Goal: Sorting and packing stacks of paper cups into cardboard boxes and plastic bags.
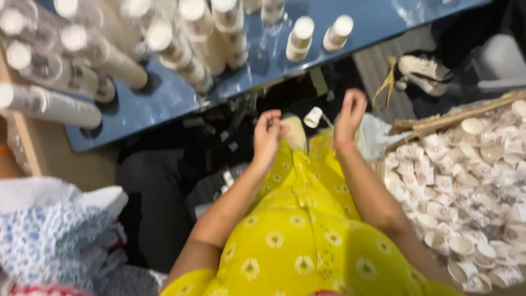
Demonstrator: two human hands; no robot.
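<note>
One paper cup (313, 117) lies between left hand (267, 137), clenched, and right hand (349, 114), released

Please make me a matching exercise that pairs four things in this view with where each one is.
Things:
1. stacked cup sleeves
2. loose paper cups
3. single small cup
4. patterned cloth

Places:
A. lower left corner
B. on the blue table, top left
C. heaped in the basket, on the right
D. on the dark floor, between the left hand and right hand

Pairs: 1-B, 2-C, 3-D, 4-A
</note>
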